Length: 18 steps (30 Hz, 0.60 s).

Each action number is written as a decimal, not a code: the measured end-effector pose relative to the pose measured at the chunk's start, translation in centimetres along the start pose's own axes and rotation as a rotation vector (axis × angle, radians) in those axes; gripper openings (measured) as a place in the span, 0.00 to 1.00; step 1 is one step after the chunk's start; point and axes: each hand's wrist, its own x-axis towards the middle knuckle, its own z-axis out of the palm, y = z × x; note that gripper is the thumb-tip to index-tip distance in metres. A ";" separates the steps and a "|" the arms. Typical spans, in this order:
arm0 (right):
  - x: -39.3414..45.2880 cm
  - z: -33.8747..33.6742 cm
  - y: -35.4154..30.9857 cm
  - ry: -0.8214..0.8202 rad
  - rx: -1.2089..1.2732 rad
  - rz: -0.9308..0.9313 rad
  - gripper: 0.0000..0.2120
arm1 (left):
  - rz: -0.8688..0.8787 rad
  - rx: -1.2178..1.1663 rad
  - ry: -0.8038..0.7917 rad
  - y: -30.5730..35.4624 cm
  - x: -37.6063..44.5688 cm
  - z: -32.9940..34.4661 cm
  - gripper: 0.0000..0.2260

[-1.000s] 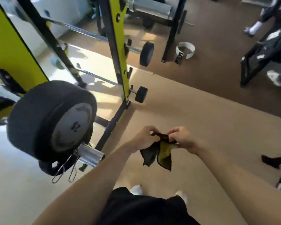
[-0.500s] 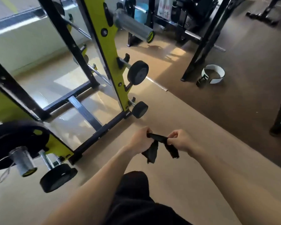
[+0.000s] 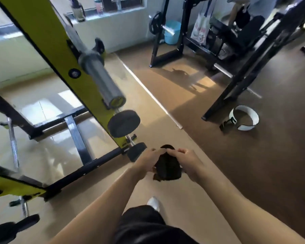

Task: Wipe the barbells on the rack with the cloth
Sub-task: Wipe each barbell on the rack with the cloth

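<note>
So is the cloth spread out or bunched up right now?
Bunched up: the dark cloth hangs crumpled between the left hand and right hand.

Barbell [image 3: 102, 76] on the rack [image 3: 60, 55], left of belt [image 3: 245, 120].

Person, head view: bare forearms, no sleeves showing. Left hand [image 3: 149, 160] and right hand [image 3: 187, 162] bare, without gloves or rings. Black shorts [image 3: 144, 224]. One white shoe [image 3: 153, 203], toe only visible.

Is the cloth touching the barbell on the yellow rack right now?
No, both hands hold the dark cloth in front of the body, well clear of the barbell sleeve.
</note>
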 end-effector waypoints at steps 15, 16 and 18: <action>25.2 -12.6 -23.7 -0.780 0.025 0.062 0.25 | 0.166 -0.209 0.604 21.1 19.2 2.4 0.10; 26.5 -13.0 -25.2 -0.778 -0.077 0.009 0.21 | 0.172 -0.217 0.659 22.1 20.0 2.2 0.09; 29.0 -13.3 -28.2 -0.783 -0.257 -0.130 0.16 | 0.211 -0.196 0.704 24.1 20.8 1.7 0.08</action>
